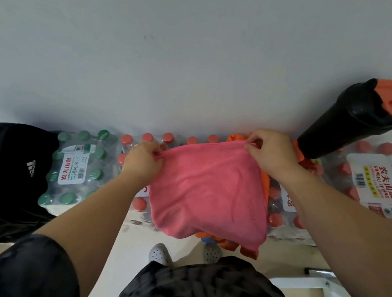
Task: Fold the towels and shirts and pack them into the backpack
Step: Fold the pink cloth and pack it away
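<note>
We hold the pink towel [207,189] up in front of us by its far edge. The left hand [141,163] has its grip pinched on the left corner and the right hand [272,152] has its grip pinched on the right corner, thumbs and fingertips closed on the hem. That edge is pulled nearly straight and runs side to side along the wall [183,55]. The rest of the cloth falls toward us and narrows to a low corner on our right. We cannot tell whether it is longer across or downward. Under it lies orange cloth [230,245], which shows at the far edge, down the right side and below the low corner. The black backpack [9,177], with a white logo, sits to our left against a shrink-wrapped pack of green-capped bottles [74,167]; we cannot see its opening or anything inside. Wrapped packs of red-capped bottles [375,181] fill the row behind and to the right of the towel. On them stands a black shaker bottle [347,122] with an orange lid, its contents hidden. Below us are the pale floor [137,246] and grey perforated shoes [160,254].
</note>
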Available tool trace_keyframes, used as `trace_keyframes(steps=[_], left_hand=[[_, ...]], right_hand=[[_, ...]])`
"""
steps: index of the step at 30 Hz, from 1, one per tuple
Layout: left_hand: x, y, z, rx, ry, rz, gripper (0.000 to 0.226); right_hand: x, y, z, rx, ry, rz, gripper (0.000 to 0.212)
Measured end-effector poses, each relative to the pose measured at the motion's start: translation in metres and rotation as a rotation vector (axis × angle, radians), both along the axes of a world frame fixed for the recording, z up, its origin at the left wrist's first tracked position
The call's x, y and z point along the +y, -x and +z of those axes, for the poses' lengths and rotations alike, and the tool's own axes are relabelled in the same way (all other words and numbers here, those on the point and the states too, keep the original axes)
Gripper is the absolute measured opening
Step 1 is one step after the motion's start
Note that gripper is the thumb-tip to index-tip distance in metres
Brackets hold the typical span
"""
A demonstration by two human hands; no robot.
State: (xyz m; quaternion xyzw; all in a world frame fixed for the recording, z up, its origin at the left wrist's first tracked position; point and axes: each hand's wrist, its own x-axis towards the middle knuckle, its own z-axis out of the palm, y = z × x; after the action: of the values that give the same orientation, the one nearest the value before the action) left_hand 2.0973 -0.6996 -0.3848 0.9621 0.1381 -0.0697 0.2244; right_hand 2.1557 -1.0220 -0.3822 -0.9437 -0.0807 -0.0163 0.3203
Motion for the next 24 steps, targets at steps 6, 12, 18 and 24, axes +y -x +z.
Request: trace_keyframes(steps=[6,12,18,24], left_hand=[[0.001,0.023,0.031,-0.133,0.216,0.102,0.026],[0.036,0.068,0.064,-0.220,0.563,0.129,0.021],[0.102,0.120,0.086,-0.234,0.750,0.023,0.018],[0.164,0.162,0.097,-0.227,0.781,-0.068,0.022]], right_hand=[[0.000,0.016,0.017,-0.045,-0.055,-0.068,0.011],[0.005,0.066,0.061,0.001,-0.277,-0.071,0.013],[0.035,0.116,0.099,0.078,-0.309,0.043,0.011],[0.082,0.173,0.107,0.219,-0.299,0.113,0.016]])
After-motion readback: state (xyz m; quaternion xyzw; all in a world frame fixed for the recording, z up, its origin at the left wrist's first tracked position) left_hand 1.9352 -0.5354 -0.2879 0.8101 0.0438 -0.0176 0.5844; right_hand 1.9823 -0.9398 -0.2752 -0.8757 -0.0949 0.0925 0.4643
